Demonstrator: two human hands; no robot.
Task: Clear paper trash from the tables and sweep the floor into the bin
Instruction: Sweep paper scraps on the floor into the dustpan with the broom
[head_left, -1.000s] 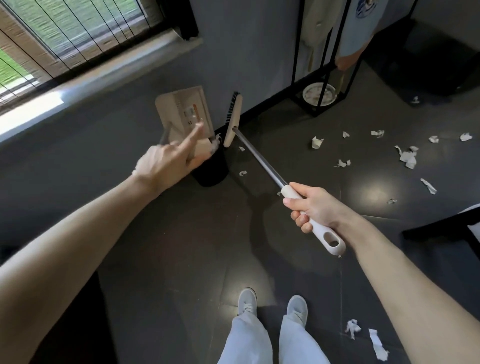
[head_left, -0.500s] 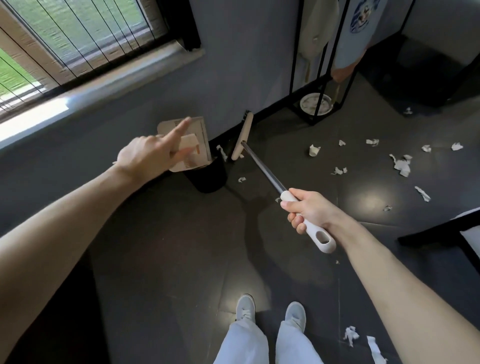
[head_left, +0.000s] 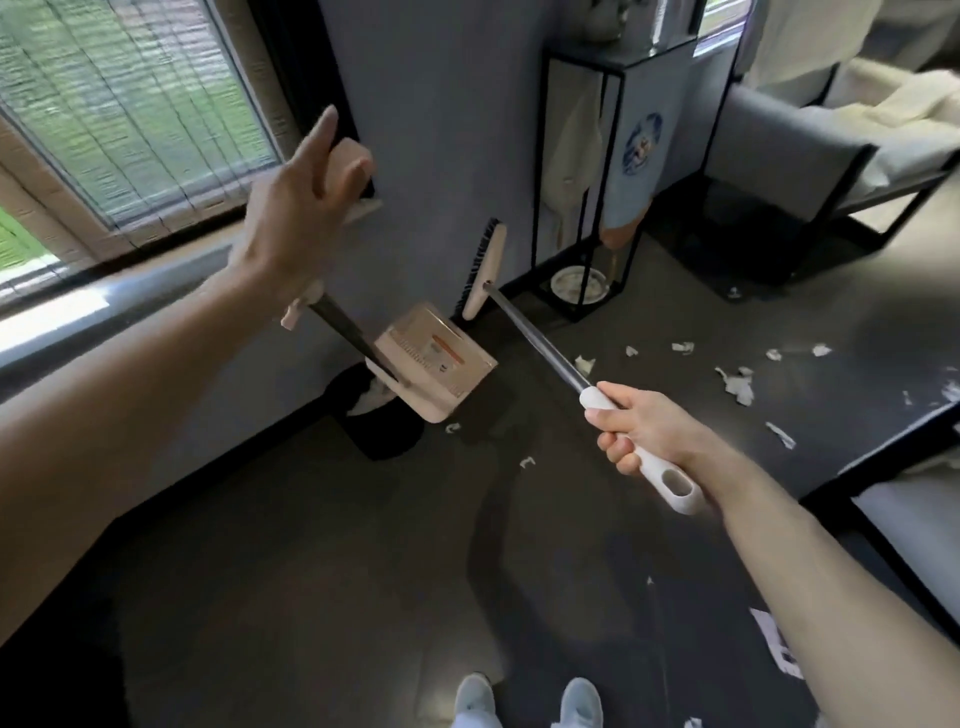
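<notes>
My left hand (head_left: 296, 213) is raised by the window and holds the beige grip of the long-handled dustpan (head_left: 436, 358), with the index finger pointing up. The beige pan hangs tilted just above and right of the black bin (head_left: 384, 436), which has white paper in it. My right hand (head_left: 639, 431) grips the white end of the broom handle. The broom head (head_left: 483, 270) is lifted off the floor close to the grey wall. Torn paper scraps (head_left: 737, 384) lie scattered on the dark floor to the right, and a few small ones (head_left: 527, 461) lie near the bin.
A black metal rack (head_left: 631, 171) stands against the wall behind the broom head, with a plate at its base. A grey seat (head_left: 795, 145) is at the far right, and a black-framed piece of furniture (head_left: 852, 473) juts in at the right. My shoes (head_left: 524, 701) are at the bottom.
My left hand has risen, lifting the dustpan so that its rod and pan now hang below the hand over the bin. The broom head has come up along the wall.
</notes>
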